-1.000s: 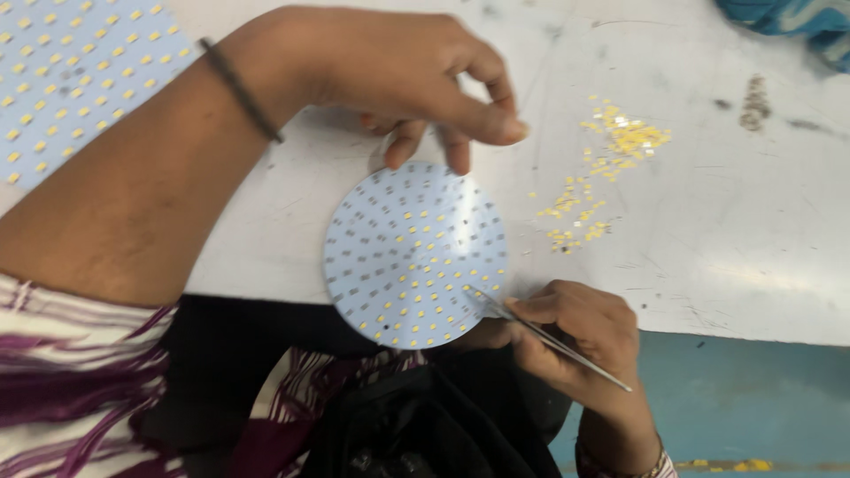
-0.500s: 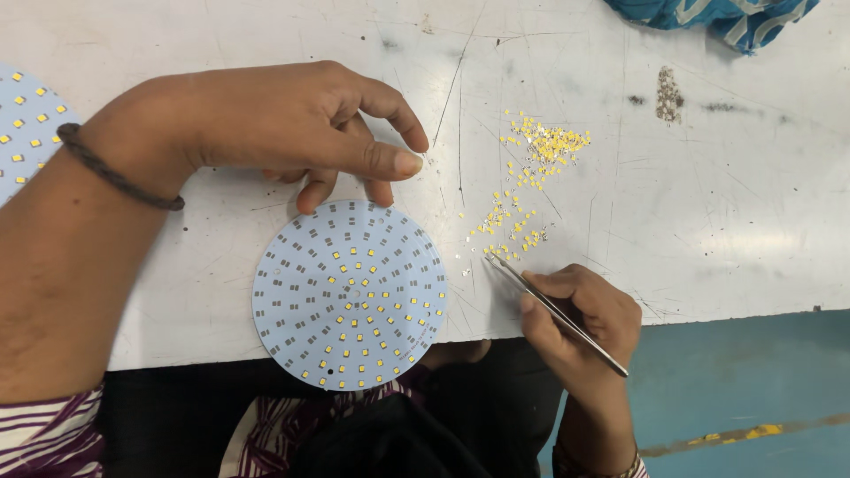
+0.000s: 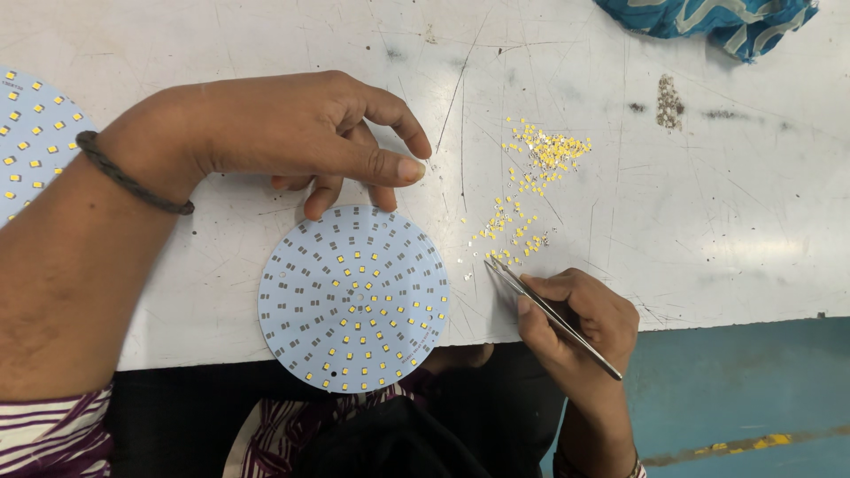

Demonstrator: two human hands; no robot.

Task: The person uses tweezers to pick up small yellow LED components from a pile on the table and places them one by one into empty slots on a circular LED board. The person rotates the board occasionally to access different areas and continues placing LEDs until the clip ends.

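Round board: a pale blue disc (image 3: pixel 354 299) dotted with small yellow chips near its middle and bare grey pads toward its rim; it lies flat on the white table (image 3: pixel 726 212), its lower part hanging over the table's near edge.
Left hand: the left hand (image 3: pixel 310 137) comes in from the left with the forearm laid across the table, palm down, knuckles up; the fingertips (image 3: pixel 319 205) curl down onto the top rim of the round board and the thumb points right. It grips nothing, only presses on the disc. A dark braided band (image 3: pixel 133 181) circles the wrist.
Right hand: the right hand (image 3: pixel 575 319) rises from below the table edge, wrist bent, fingers pinched around metal tweezers (image 3: pixel 549 314).
Tweezers: slim, slanting up to the left, the tips near together and resting at the lower end of the loose chips; whether a chip sits between them is too small to tell.
Loose chips: tiny yellow pieces (image 3: pixel 531 190) scattered in a trail, just right of the round board.
Edges: the near table edge runs under the disc and beside the right hand; blue floor (image 3: pixel 753 389) lies beyond it.
Open room: bare scratched table stretches right of the chips; a second board (image 3: pixel 31 133) sits at the far left edge, a blue cloth (image 3: pixel 708 22) at the top right.
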